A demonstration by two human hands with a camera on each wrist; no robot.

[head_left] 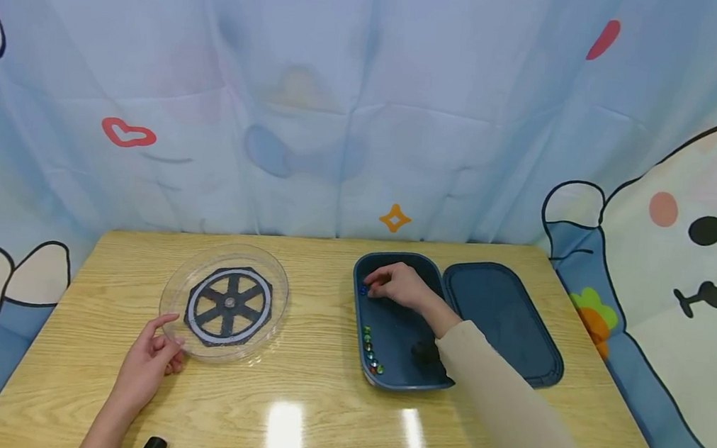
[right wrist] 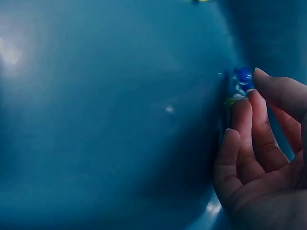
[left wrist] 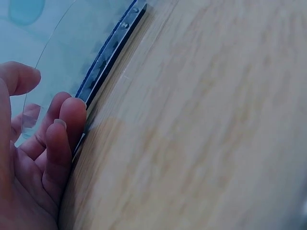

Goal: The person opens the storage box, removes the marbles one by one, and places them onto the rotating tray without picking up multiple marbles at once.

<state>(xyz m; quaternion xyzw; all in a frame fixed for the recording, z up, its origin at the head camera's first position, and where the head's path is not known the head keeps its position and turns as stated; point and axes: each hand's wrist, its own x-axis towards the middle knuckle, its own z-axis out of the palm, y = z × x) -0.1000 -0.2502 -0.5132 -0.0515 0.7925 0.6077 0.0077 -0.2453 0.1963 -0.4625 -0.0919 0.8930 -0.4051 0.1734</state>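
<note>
My left hand (head_left: 144,369) grips the near-left rim of a clear round dish (head_left: 280,285), which has a dark spoked wheel shape in its middle. In the left wrist view, curled fingers (left wrist: 73,120) meet the dish's side. Inside a dark blue rectangular container (head_left: 388,326), my right hand (head_left: 401,286) reaches to the far left side. Its thumb and fingertips pinch a blue marble (right wrist: 244,76), with a clear and yellow-green marble (right wrist: 231,101) beside it. Several green, clear and red marbles (head_left: 368,346) line the container's left wall nearer me.
A dark blue lid (head_left: 503,322) lies right of the container on the wooden table (head_left: 319,306). A dark round patch (head_left: 425,352) shows inside the container by the sleeve. Behind the table hangs a patterned light-blue curtain (head_left: 317,106).
</note>
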